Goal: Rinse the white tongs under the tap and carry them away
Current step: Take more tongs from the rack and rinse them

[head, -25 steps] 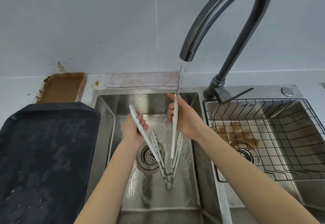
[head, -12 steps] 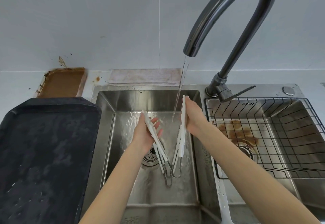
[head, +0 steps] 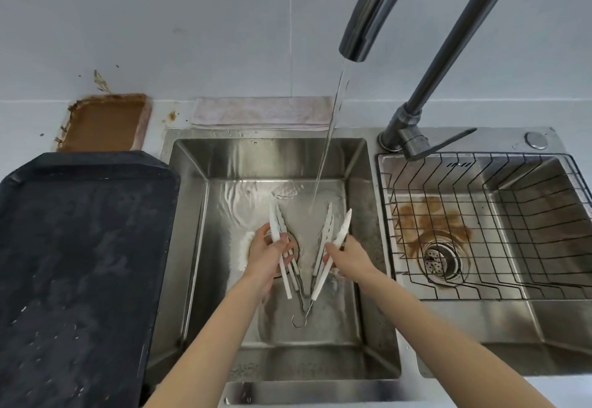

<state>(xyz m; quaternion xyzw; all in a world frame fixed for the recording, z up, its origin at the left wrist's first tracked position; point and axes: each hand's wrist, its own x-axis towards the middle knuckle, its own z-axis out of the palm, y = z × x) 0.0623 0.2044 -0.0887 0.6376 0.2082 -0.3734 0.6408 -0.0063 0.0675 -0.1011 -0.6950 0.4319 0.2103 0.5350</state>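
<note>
The white tongs (head: pixel 323 241) are spread in a V low inside the left sink basin (head: pixel 192 215), their metal hinge and hook nearest me. My left hand (head: pixel 267 255) grips the left arm of the tongs. My right hand (head: pixel 350 257) grips the right arm. The dark tap (head: pixel 368 16) arches overhead and a thin stream of water (head: pixel 330 138) falls to the basin floor just beyond the tong tips, between the two arms.
A black tray (head: pixel 80 263) lies on the counter to the left. A brown stained pad (head: pixel 102 122) and a folded cloth (head: pixel 259 111) sit behind. The right basin holds a wire rack (head: pixel 480 231) over a rust-stained drain.
Both hands have lowered the tongs deeper into the basin and away from the stream; the arms stay spread. The view has tilted down and closer to the sink.
</note>
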